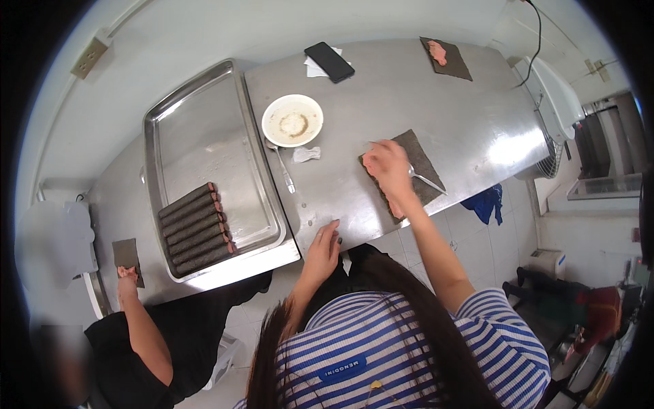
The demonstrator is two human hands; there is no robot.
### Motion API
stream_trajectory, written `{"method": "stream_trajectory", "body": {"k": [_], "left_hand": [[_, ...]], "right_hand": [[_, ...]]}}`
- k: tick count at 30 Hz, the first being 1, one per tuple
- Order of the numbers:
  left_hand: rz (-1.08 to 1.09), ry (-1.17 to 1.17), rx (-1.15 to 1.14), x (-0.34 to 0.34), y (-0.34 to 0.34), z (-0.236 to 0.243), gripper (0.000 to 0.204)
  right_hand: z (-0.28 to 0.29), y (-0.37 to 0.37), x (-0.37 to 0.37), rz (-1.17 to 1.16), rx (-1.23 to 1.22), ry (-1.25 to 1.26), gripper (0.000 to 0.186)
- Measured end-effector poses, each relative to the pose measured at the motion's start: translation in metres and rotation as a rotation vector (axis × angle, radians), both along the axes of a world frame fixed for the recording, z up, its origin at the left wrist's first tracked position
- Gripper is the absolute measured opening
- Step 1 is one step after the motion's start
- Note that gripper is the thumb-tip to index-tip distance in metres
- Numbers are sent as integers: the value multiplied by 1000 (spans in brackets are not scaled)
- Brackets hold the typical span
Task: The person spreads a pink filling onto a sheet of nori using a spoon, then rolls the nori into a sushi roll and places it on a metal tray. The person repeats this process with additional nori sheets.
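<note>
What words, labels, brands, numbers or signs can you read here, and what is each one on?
Blue patch on the striped shirt: one line of pale capital letters, which I won't copy out.
White box on the right: any marking is too small to read.
Papers under the phone: no writing can be made out.
Phone, bowl, tray: no text to be seen.

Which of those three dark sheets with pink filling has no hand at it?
The back-right seaweed sheet, by the wall: the person's right hand is over the middle sheet, a co-worker's hand at the left sheet.
</note>
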State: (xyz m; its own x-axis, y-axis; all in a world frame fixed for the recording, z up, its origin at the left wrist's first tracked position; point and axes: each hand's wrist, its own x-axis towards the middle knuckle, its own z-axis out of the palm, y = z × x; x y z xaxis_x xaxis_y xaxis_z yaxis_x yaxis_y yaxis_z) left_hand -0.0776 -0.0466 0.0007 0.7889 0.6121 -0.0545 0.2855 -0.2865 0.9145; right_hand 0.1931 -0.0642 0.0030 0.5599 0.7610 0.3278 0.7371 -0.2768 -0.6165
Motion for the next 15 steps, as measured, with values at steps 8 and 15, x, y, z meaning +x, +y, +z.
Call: {"method": "stream_trajectory", "body": {"k": [8,15], "left_hand": [[135,-31,-486,93,7,-39,43],[439,-85,-702,137,10,-27,50]], "right_hand": [[-22,-119,78,-19,-226,-9,31],[-27,-114,94,144,-230,-115,12]]}}
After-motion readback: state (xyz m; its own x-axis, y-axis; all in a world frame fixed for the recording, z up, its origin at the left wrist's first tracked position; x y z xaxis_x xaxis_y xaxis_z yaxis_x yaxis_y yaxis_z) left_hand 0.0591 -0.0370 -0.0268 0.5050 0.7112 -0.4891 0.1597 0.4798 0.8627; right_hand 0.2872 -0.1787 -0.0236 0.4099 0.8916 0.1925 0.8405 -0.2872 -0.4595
